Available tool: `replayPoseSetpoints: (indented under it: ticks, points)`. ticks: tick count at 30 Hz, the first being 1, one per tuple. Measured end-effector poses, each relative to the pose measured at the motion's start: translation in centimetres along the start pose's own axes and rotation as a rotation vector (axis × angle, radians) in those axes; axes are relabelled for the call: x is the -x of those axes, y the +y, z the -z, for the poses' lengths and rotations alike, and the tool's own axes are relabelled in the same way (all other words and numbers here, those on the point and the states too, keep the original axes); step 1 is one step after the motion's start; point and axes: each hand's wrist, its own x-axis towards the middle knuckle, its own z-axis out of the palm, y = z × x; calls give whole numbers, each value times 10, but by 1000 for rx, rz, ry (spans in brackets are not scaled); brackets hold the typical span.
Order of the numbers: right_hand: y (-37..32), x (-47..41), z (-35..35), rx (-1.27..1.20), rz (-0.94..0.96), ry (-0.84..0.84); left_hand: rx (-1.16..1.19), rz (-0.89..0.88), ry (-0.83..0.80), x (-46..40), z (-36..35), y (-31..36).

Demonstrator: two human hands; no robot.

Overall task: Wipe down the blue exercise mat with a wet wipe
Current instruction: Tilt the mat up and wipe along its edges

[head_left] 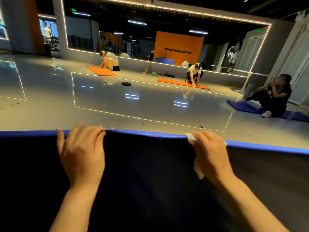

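Mat edge gripped by both hands, wipe pinned in the right

Head view: the blue exercise mat [150, 173] fills the foreground, its far edge being held by the left hand [82, 153], fingers curled over it, and by the right hand [211, 154], closed on both edge and wet wipe [197, 166]. The wipe hangs bunched and could be dropped if that grip is loosened; the mat could slide on the glossy floor [117, 104].
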Motion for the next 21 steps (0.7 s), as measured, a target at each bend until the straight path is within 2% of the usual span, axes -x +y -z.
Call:
replayPoseSetpoints:
  ticks: [3,6,8,14,21]
  points:
    - [-37,-4,-23,-27,21,60,-57,1,-31,-6,5,-13]
    - [-66,-5,-36,-25,46,127,-41,-230,-127,10,-7,12]
    - [-79,-3,-39,-25,105,138,-24,-321,-183,22,-17,24]
    - [-57,9,-17,52,304,36,144,-282,-85,18,-15,19]
    - [20,39,27,97,4,85,169,-315,-63,21,-11,21]
